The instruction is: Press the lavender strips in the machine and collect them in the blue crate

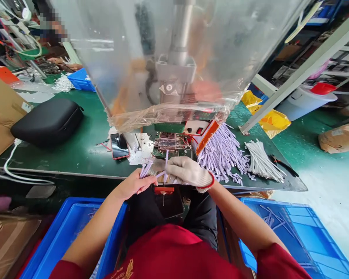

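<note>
My bare left hand (133, 185) is closed around a few short lavender strips (145, 169), which stick up and out past its fingers at the table's front edge. Just right of it, my right hand (188, 171) wears a white knit glove with a red cuff. Its fingertips are pinched at a single upright lavender strip (166, 155). The far end of that strip reaches the small metal fixture (166, 143) under the press. A heap of lavender strips (221, 153) lies right of the gloved hand, and a bundle of longer white strips (263, 161) is beyond it.
A clouded plastic shield (104, 58) hangs over the press. An orange-edged control box (208, 135) stands beside the fixture. On the left are a phone (120, 146) and a black case (48, 122). Blue crates (66, 228) flank my legs. A co-worker's hands show at far left.
</note>
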